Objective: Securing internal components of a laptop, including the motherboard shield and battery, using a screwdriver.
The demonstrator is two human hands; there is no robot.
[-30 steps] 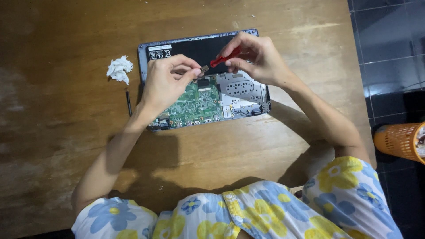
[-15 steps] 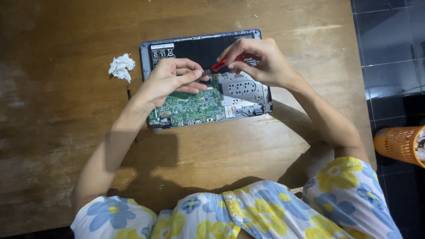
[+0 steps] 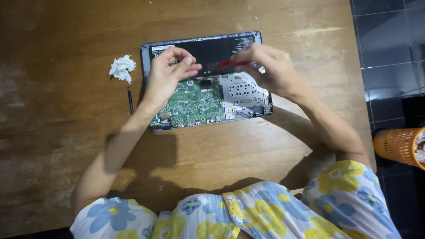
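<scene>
While the opened laptop [image 3: 208,79] lies at the wooden table's [image 3: 66,146] twelve o'clock, both hands work over its black battery. Left hand [image 3: 170,73] has fingers curled, tips pressed together above the green circuit board [image 3: 190,104]. Right hand [image 3: 270,66] pinches a red-handled screwdriver [image 3: 230,63], pointing toward nine o'clock. At the laptop's nine o'clock lie a crumpled tissue [image 3: 121,68] and a thin dark stick [image 3: 130,100].
</scene>
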